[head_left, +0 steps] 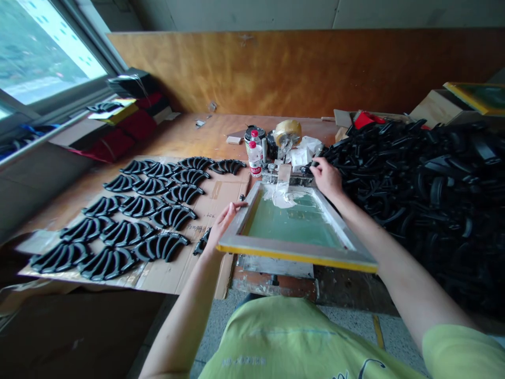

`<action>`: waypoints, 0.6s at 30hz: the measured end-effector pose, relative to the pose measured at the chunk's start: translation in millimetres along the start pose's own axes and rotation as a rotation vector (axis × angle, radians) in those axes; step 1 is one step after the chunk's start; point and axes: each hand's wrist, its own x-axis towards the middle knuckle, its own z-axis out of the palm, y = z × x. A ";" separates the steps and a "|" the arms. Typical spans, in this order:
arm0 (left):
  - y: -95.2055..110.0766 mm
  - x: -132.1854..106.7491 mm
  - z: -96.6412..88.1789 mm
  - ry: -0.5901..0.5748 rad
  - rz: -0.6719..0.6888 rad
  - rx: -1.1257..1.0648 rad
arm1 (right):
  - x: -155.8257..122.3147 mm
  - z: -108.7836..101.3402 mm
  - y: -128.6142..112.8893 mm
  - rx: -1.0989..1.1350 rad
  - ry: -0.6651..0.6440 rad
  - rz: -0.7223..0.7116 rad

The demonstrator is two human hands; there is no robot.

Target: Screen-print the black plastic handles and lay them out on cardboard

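My left hand lies with its fingers extended over the left edge of a wooden screen-printing frame, whose near side has a yellow edge. Green mesh fills the frame, with white paste smeared at its far end. My right hand is at the far right corner of the frame. Its fingertips reach a small dark piece, partly hidden, and it is unclear whether they grip it. A heap of black curved parts lies just right of that hand.
Rows of black curved parts lie on flattened cardboard left of the frame. A plastic bottle, a tape roll and a dark tin stand beyond the frame. A wooden wall rises behind the table.
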 end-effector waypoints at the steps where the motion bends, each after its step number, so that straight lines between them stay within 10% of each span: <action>1: 11.2 7.7 4.6 0.001 0.065 -0.048 | -6.2 -2.2 15.6 0.008 0.015 0.096; 7: 33.8 44.1 30.1 0.036 0.169 -0.206 | -78.8 38.5 40.1 0.113 -0.278 0.051; 14: -64.1 -9.1 63.2 -0.168 -0.375 -0.236 | -142.1 50.6 -35.0 0.055 -0.319 -0.342; 18: -105.9 -39.8 59.6 -0.043 -0.539 -0.439 | -167.2 46.8 -58.0 0.191 -0.388 -0.691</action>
